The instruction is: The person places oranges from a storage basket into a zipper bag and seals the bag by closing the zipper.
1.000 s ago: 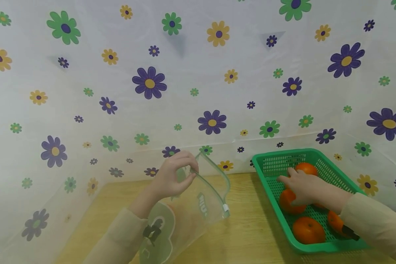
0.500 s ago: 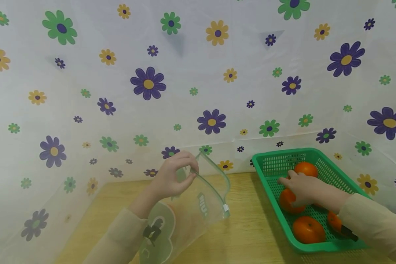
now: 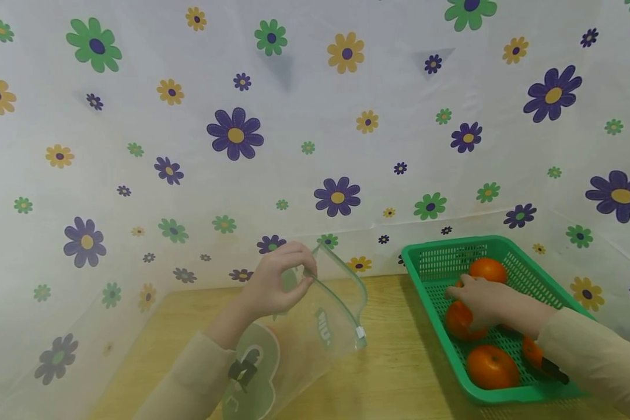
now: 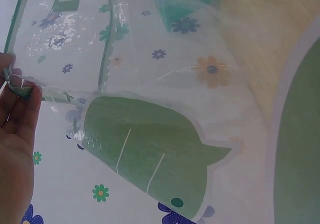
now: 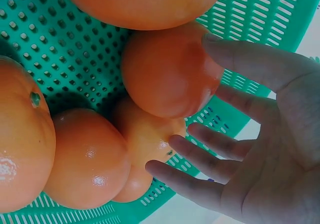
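In the head view my left hand [image 3: 280, 283] pinches the rim of a clear zip bag [image 3: 341, 335] with green printing, and the bag's mouth gapes to the right. The left wrist view shows the fingertips [image 4: 35, 92] on the bag's green zip strip. My right hand [image 3: 490, 300] is down inside a green basket [image 3: 417, 248] of mandarins. Its thumb and index finger lie on either side of one mandarin [image 5: 167, 72], the index tip partly hidden behind it. The other fingers are spread beside a lower mandarin [image 5: 145, 129].
More mandarins lie around the right hand, one [image 3: 488, 269] at the far end and one [image 3: 492, 366] at the near end. The basket stands on a wooden tabletop [image 3: 388, 361]. A white flowered sheet [image 3: 294, 116] hangs behind and along both sides.
Both hands stay almost in place. The right hand has shifted only very slightly over the mandarins, and the bag keeps its shape.
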`<state>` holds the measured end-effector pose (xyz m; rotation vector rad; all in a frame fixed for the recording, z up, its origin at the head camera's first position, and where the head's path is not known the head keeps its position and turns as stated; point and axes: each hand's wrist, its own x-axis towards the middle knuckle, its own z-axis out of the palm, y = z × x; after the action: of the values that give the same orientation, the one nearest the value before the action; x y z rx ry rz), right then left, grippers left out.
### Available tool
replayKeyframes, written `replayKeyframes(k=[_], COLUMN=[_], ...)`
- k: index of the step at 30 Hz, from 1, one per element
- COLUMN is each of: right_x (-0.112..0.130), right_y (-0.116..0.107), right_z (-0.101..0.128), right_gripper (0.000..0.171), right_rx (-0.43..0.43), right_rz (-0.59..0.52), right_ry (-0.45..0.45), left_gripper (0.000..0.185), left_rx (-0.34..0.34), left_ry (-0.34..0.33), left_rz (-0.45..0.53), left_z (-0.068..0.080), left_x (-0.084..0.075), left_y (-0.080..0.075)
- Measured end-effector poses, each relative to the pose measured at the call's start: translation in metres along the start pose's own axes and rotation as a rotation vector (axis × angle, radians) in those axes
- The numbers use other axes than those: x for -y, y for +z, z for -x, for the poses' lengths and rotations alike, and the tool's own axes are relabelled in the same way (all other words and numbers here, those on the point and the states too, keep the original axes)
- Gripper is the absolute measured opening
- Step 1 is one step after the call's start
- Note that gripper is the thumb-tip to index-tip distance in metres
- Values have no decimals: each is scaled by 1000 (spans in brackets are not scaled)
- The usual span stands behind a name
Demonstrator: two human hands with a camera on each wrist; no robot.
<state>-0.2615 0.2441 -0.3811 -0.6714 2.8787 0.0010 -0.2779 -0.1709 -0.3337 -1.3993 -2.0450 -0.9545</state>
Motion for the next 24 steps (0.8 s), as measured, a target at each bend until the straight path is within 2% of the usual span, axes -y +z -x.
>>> replayKeyframes(k=[7, 16, 24], right_x=[-1, -3, -2], right_y=[2, 6, 10], right_z=[-1, -3, -5], right_gripper=[59, 62, 56], right_rx=[3, 25, 26], right_rz=[-3, 3, 28], right_ry=[-24, -36, -68], left_gripper=[14, 14, 13], left_rx=[-7, -2, -4], left_ry=[21, 7, 22], left_rz=[-8, -19, -26], left_z=[0, 2, 4], left_x=[-1, -2, -2], left_y=[1, 4, 5])
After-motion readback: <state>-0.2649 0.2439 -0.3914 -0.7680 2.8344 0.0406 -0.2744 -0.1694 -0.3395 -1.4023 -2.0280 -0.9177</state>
